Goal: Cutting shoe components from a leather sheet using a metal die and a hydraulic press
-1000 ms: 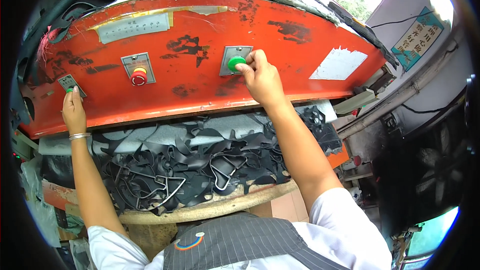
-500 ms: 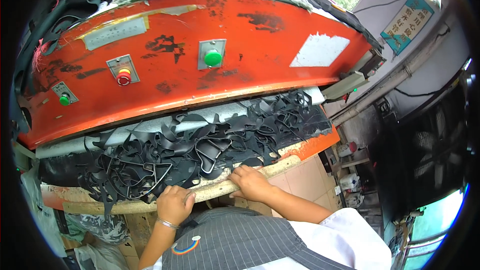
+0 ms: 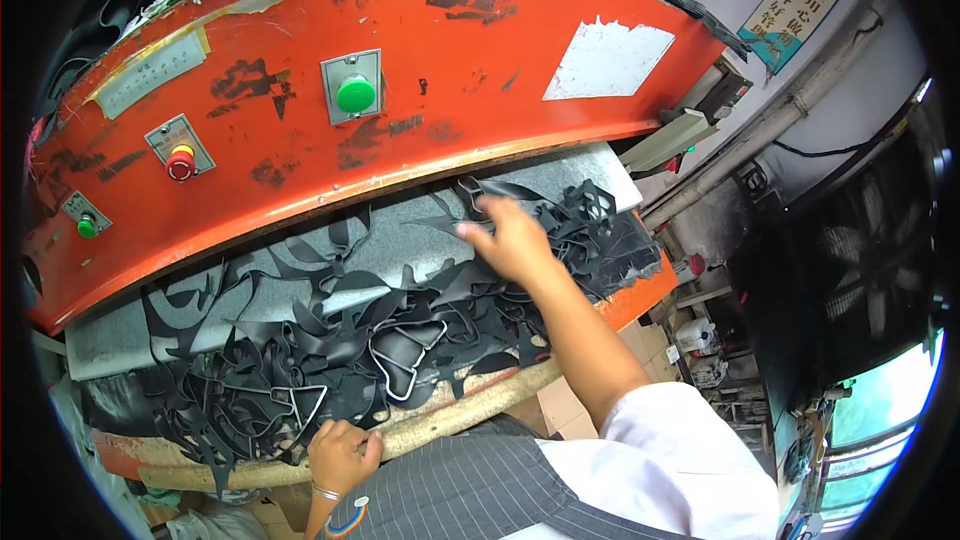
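1. A torn white paper label [image 3: 607,58] was stuck at the right of the curved orange metal machine housing [image 3: 470,120]; a pale rectangular plate [image 3: 150,73] sat far left.
2. A teal wall sign [image 3: 797,6] hung at far right.
3. The right hand [image 3: 513,240] hovered over the heap of black cut-out scraps [image 3: 340,340] on the grey felt counter [image 3: 400,240], fingers [image 3: 478,231] loosely spread, grasping nothing.
4. The left hand [image 3: 340,454] was clenched on the near worn beige counter edge [image 3: 440,415].
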A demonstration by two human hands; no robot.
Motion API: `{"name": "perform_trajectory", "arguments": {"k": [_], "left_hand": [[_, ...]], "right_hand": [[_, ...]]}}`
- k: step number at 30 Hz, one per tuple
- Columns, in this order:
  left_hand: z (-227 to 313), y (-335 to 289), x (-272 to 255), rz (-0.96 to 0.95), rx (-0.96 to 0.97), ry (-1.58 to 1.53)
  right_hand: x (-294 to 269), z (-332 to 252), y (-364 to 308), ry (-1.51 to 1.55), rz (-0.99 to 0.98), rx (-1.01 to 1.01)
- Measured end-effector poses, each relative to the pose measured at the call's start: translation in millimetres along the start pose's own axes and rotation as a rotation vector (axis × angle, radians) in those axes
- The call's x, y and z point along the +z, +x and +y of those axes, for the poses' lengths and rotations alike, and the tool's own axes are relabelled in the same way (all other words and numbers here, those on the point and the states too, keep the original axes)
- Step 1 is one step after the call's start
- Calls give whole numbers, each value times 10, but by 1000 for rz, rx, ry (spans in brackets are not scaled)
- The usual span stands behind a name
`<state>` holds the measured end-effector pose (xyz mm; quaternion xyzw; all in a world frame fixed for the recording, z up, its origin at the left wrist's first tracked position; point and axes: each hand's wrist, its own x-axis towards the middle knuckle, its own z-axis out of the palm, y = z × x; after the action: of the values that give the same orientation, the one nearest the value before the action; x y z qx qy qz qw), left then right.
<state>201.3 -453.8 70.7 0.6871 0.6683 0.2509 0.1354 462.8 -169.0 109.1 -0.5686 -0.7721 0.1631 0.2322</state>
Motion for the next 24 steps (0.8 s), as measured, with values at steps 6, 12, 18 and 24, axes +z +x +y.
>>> {"name": "perform_trajectory", "arguments": {"k": [6,12,18,24], "left_hand": [[-70,179,81,-87,-32,11],[-75,207,62,-56,-82,55],[38,198,78,-34,-98,33],[113,138,47,-38,-122,43]], "right_hand": [[659,1183,873,129,-20,88],[26,1052,779,836,-38,113],[-256,958,1043,-63,-473,-409],[-144,1292,1010,5,-466,-395]]}}
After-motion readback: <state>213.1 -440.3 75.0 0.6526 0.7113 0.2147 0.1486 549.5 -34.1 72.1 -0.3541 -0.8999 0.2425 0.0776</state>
